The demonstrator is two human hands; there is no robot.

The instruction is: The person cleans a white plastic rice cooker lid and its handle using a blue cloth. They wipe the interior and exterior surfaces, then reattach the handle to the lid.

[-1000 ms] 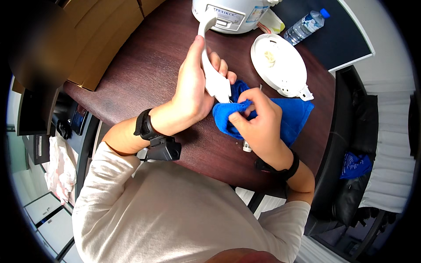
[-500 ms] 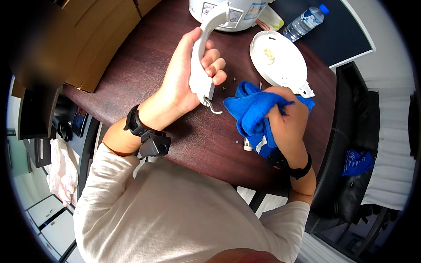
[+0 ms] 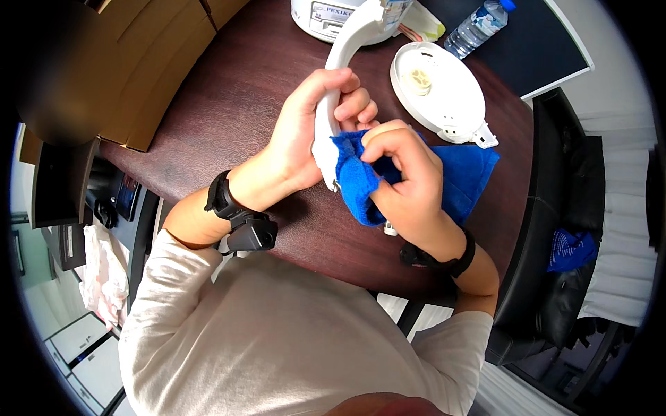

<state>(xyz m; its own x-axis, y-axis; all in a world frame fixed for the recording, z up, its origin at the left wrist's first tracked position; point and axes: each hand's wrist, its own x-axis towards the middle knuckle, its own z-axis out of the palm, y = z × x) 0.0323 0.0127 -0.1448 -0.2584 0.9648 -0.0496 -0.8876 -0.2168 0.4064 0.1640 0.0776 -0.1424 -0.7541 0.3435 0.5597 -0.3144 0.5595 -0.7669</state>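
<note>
Hands meet above the middle of the dark brown surface: the left hand is wrapped around a curved white plastic handle, fingers curled over its front edge, thumb side behind, holding it upright so its upper end arches toward the back of the surface. The right hand is closed on a blue cloth, pinching a bunched fold of it against the lower end of the handle, just beside the left hand's curled fingers; the two hands are touching or very nearly so. The rest of the cloth trails out to the right beneath the right wrist and lies spread on the surface. Both wrists carry black bands, and a small black device hangs off the left one. Just beyond the cloth lies a round white lid, inner side up, with a pale hub at its centre and a hinge tab at its near edge, close to the cloth. Behind the handle stands a white rice cooker, only its lower body in view. To the right of it a clear plastic water bottle with a blue cap lies near a dark panel. Cardboard boxes crowd the far left of the surface, and a black chair with a blue bundle on it stands off to the right.
</note>
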